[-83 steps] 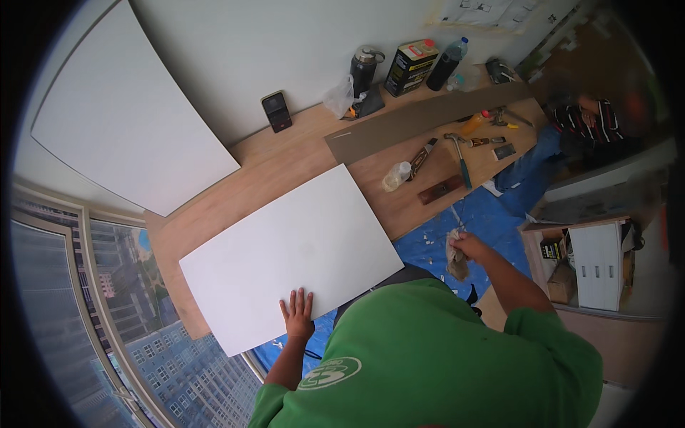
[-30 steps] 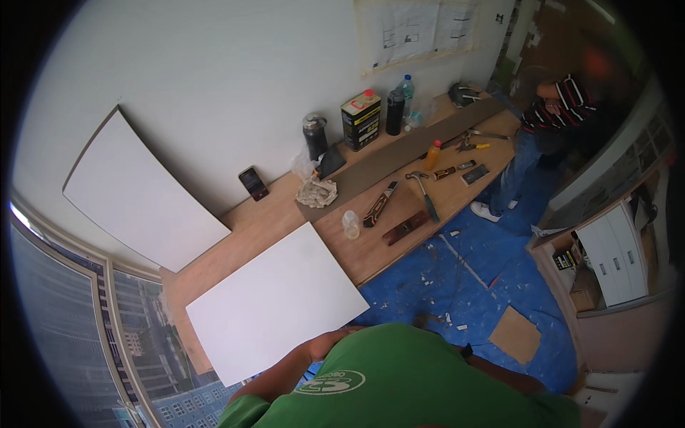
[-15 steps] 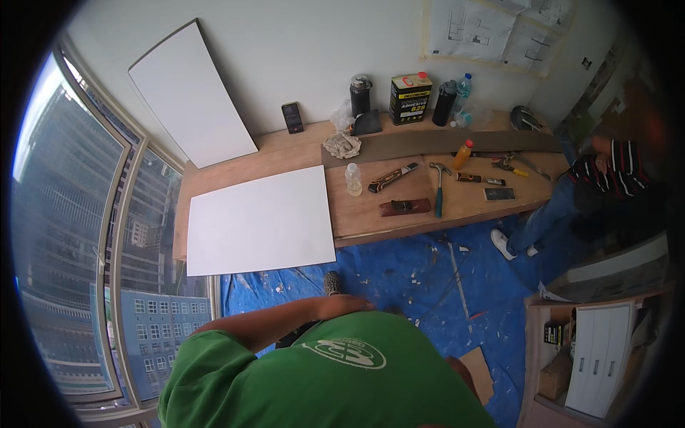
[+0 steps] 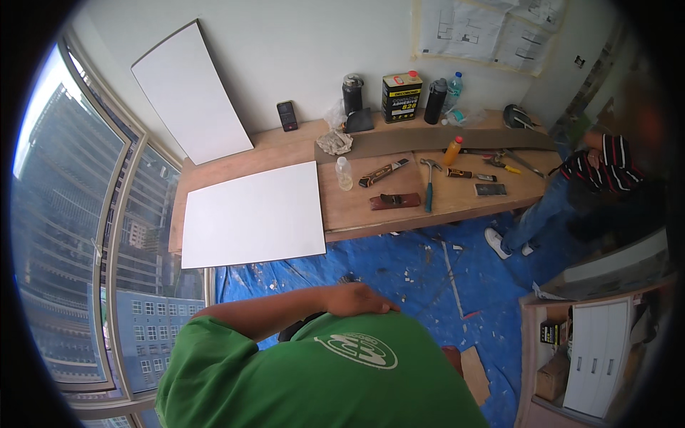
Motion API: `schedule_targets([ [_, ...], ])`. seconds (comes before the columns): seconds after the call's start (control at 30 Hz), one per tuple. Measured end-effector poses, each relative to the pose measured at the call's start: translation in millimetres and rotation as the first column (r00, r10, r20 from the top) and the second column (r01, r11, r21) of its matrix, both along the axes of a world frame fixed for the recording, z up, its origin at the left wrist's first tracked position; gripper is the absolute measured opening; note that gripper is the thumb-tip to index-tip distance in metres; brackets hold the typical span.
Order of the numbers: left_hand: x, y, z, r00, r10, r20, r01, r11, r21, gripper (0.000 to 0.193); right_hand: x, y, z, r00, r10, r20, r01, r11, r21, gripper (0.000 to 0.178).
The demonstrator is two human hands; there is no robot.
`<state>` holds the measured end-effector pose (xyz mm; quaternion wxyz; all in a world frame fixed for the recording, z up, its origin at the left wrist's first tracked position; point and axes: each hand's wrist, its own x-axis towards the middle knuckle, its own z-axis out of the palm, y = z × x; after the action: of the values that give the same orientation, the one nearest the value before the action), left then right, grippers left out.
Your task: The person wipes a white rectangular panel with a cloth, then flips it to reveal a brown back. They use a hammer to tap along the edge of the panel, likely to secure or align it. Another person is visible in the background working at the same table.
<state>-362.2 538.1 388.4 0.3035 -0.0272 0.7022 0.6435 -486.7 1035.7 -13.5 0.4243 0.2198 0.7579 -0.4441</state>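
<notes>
My left hand (image 4: 359,299) rests against the front of my green shirt (image 4: 314,371), its fingers lying over the cloth with nothing seen in them. My right hand is out of view. Beyond my left hand, a white panel (image 4: 253,217) with a slightly curved far edge lies on the wooden table (image 4: 357,225) and overhangs the front edge. To its right lie a utility knife (image 4: 384,173), a dark red pouch (image 4: 394,202), a claw hammer (image 4: 429,187), a chisel-like tool (image 4: 471,175) and a dark rectangular block (image 4: 490,190).
Another white panel (image 4: 193,96) leans on the wall beside a phone (image 4: 287,115). An adhesive can (image 4: 401,98), bottles (image 4: 434,102) and a long brown strip (image 4: 421,141) are farther back. A person (image 4: 599,167) stands at right. Blue sheeting (image 4: 421,271) covers the floor; a cabinet (image 4: 599,357) is lower right.
My left hand and forearm have shifted slightly up and to the right over the shirt. The view has moved a little, and the table items appear slightly farther left.
</notes>
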Motion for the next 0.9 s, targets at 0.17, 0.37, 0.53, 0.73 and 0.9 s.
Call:
schedule_targets([
  [0.17, -2.1, 2.5, 9.0, 0.993, 0.027, -0.112, -0.053, 0.971, -0.233, 0.039, -23.6, 11.2, -3.9, 0.977, 0.155, -0.149, -0.16, 0.987, -0.025, 0.015],
  [0.37, -6.5, -55.5, 138.7, 0.305, -0.239, -0.922, -0.838, 0.393, -0.379, 0.003, -3.9, 45.6, -75.0, 0.997, -0.045, 0.067, 0.049, 0.997, -0.056, 0.003],
  [0.53, -28.9, -132.3, 253.8, -0.291, -0.23, -0.929, -0.956, 0.038, 0.29, 0.018, 14.6, 63.3, -69.4, 0.985, 0.17, 0.014, -0.17, 0.968, 0.186, 0.009],
  [0.73, -70.9, -154.0, 285.9, -0.257, -0.424, -0.868, -0.952, -0.042, 0.303, 0.028, -35.0, 11.1, -5.7, 0.895, 0.404, -0.189, -0.419, 0.907, -0.042, 0.01],
  [0.9, -102.7, -182.5, 297.8, 0.083, -0.197, -0.977, -0.951, -0.308, -0.019, 0.017, -39.1, -25.2, 22.0, 0.987, 0.111, -0.12, -0.115, 0.993, -0.024, 0.003],
])
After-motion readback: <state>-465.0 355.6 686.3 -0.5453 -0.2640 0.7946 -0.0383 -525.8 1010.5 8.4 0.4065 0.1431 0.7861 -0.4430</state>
